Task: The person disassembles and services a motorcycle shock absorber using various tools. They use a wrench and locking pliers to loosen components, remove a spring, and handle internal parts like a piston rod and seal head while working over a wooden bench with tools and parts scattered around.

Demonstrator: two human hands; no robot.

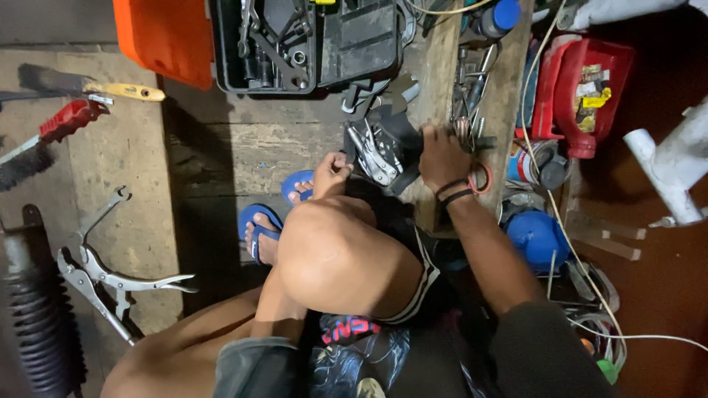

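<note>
I squat on a concrete floor, knees in view. My left hand point(331, 174) is closed on a small tool handle pressed against a dark metal part with silver levers point(380, 147) lying on the floor. My right hand point(442, 155) grips the right side of that part, against a wooden plank point(442, 66). Black bands and an orange band sit on my right wrist. My feet in blue sandals point(258, 225) rest just left of the part.
An open black toolbox point(310, 44) with an orange lid point(166, 37) lies ahead. Locking pliers point(110, 284) and a rubber fork boot point(40, 317) lie at left, a brush point(88, 85) farther up. At right stand a red container point(582, 88), a blue cap point(537, 237), and cables.
</note>
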